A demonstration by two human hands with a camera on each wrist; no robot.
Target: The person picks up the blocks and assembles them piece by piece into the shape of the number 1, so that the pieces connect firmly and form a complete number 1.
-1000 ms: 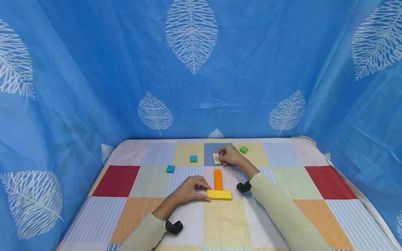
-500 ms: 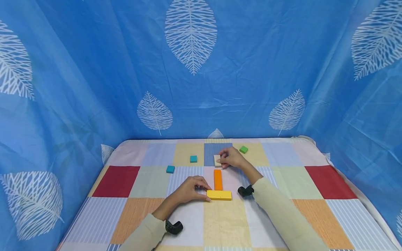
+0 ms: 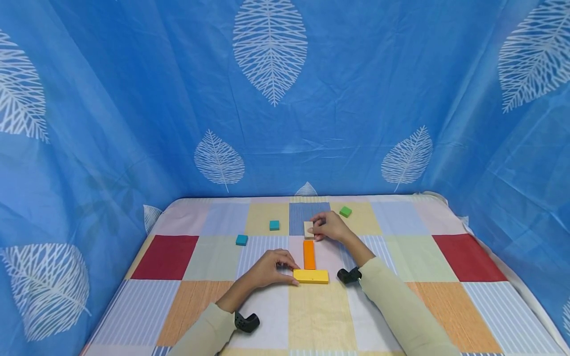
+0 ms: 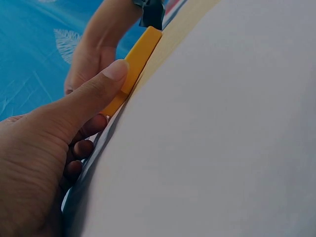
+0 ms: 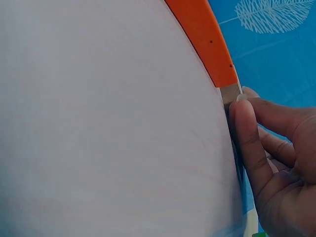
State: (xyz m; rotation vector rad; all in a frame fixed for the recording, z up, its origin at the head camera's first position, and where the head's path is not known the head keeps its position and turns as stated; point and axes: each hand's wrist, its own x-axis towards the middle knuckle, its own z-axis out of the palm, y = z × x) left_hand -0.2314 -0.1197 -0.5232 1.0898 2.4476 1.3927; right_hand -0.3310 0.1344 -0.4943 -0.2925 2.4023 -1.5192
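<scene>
My left hand (image 3: pixel 269 268) pinches the left end of a long yellow block (image 3: pixel 310 277) that lies crosswise on the cloth. In the left wrist view its thumb (image 4: pixel 116 70) presses against the yellow block's side. An orange block (image 3: pixel 309 254) runs away from the yellow one, its near end meeting it. Beyond its far end sits a small beige block (image 3: pixel 308 230), gripped on the right side by thumb and fingers of my right hand (image 3: pixel 331 226). The right wrist view shows the beige block (image 5: pixel 228 94) at the orange block's end, partly behind the fingers.
Two small teal blocks (image 3: pixel 274 225) lie left of the beige block, the other one nearer and farther left. A green block (image 3: pixel 345 212) rests behind the right hand. A patchwork cloth (image 3: pixel 222 257) covers the table, with a blue curtain (image 3: pixel 329 123) around it.
My right hand has drawn the beige block slightly nearer, up to the orange block's far end, and straightened it. The left hand and yellow block stay in place.
</scene>
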